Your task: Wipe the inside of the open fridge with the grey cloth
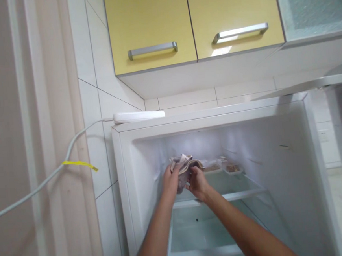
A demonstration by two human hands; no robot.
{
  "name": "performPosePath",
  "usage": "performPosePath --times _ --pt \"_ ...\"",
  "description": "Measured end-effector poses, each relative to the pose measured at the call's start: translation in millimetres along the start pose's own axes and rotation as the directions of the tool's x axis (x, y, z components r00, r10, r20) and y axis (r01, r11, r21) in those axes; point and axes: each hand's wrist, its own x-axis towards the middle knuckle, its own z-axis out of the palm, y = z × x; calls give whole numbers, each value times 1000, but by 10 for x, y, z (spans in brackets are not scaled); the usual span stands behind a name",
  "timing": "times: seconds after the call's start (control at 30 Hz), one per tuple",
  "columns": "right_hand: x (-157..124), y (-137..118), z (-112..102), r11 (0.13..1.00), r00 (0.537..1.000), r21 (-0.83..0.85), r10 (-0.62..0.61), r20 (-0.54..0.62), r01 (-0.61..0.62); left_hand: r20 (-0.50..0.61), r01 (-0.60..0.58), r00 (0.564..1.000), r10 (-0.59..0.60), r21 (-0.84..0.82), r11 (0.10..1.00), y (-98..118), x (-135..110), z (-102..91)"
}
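Both my hands reach into an open white fridge [208, 119]. My left hand [170, 180] and my right hand [197, 182] are closed together on a crumpled grey-brown cloth [182, 165], held just above the glass shelf [241, 194]. On that shelf, behind and to the right of my hands, lie two shallow trays of food [232, 168].
A white box [138, 116] with a grey cable [42, 183] bearing a yellow tag sits on the fridge top. Yellow wall cupboards [151, 23] with metal handles hang above. A tiled wall and a pale door stand at left. A lower fridge shelf [197, 236] shows below.
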Motion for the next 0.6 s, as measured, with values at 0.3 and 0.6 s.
performPosePath --times 0.3,0.6 --pt "-74 -33 -15 985 989 94 -142 -46 146 352 -344 898 262 194 919 348 -18 340" --pt "93 -251 346 940 965 -223 -241 103 258 65 -112 993 93 711 694 343 -562 -255"
